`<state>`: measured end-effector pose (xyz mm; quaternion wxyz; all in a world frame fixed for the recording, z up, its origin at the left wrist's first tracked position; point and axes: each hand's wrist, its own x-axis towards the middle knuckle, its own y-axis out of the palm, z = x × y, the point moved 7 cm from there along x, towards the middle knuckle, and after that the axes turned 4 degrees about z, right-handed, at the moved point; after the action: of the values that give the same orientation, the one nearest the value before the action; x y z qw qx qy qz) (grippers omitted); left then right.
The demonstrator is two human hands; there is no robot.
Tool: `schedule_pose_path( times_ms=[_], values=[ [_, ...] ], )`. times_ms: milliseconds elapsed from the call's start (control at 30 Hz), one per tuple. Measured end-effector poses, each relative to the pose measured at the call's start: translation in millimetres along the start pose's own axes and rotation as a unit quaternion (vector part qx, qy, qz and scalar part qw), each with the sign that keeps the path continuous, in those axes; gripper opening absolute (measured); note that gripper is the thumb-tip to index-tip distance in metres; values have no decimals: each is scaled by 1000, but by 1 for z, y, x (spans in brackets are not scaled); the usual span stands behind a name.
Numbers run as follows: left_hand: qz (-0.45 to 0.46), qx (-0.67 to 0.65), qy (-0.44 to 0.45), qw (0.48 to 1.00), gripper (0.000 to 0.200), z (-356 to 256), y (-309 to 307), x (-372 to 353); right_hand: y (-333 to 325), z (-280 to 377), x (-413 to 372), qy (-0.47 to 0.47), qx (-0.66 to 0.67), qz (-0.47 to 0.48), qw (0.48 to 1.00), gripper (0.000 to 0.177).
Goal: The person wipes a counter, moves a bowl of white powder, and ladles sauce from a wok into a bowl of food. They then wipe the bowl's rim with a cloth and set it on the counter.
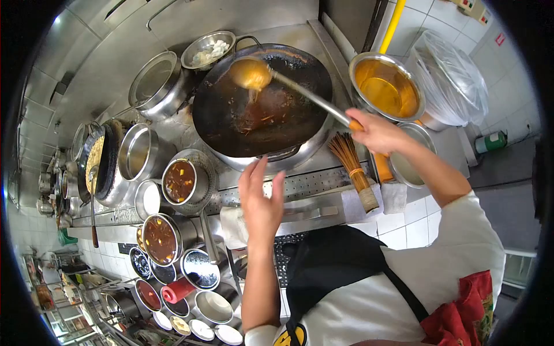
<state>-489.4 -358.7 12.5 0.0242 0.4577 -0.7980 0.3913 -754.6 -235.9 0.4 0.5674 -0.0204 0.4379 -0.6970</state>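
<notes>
Gripping the ladle (311,98) near the end of its long handle, the right hand (374,132) has its fingers wrapped closed. The left hand (261,202) holds nothing that shows; its fingers are spread, close to the near handle (285,154) of the big wok (225,130), and whether they touch it I cannot tell. The ladle's bowl hangs over the far part of the wok, blurred, with orange-yellow liquid in it and a thin stream falling. The ladling looks partway along: dark reddish-brown sauce (259,115) lies in the middle of the wok, while the ladle is not yet drained. How much is left beyond that does not show.

Counting outward, there is one big wok under the ladle and one stick brush (352,167) just beside it. One metal bowl (416,95) of amber liquid sits past the right hand, and one bowl of white pieces (209,53) stands at the wok's far side. Two pots (199,190) (183,237) hold brown sauce with yellow chunks. One skimmer (209,236) and one red bottle (178,290) are nearby; the small containers farther off are too crowded to count surely.
</notes>
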Motion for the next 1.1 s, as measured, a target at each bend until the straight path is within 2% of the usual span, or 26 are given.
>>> schedule_pose_path(
  times_ms=[67,100,167,267,300,367,467,567,633,700,733,833,933,1100],
  values=[
    [41,31,43,998,28,3,45,17,-13,-7,22,-22,-60,-72,995,52],
    [60,48,64,995,25,3,58,24,-16,-5,23,-11,-50,-61,997,52],
    [96,118,35,988,21,9,70,29,-21,3,16,19,-30,-30,999,53],
    [116,147,31,982,20,9,69,31,6,4,-9,72,82,86,990,51],
    [111,143,39,983,21,6,65,35,23,2,-16,53,246,117,961,46],
    [111,138,38,983,20,0,57,35,38,16,-38,58,455,217,862,41],
    [92,121,49,987,19,0,47,32,50,19,-50,54,662,311,680,38],
    [78,98,58,990,17,3,43,27,54,38,-65,24,652,321,686,39],
    [44,64,84,993,29,7,39,17,51,58,-73,0,610,304,732,41],
    [20,92,75,993,47,-2,22,0,48,79,-77,-26,566,296,769,42],
    [9,104,71,992,57,-5,13,-11,49,90,-80,-20,566,286,773,43],
    [25,80,-6,996,70,10,-6,-58,62,114,-76,-37,558,305,771,44],
    [3,70,-52,996,64,19,-38,-103,86,133,-63,-48,535,314,783,43],
    [-24,70,-137,988,57,36,-81,-157,139,148,-30,-72,413,310,853,43]
  ],
)
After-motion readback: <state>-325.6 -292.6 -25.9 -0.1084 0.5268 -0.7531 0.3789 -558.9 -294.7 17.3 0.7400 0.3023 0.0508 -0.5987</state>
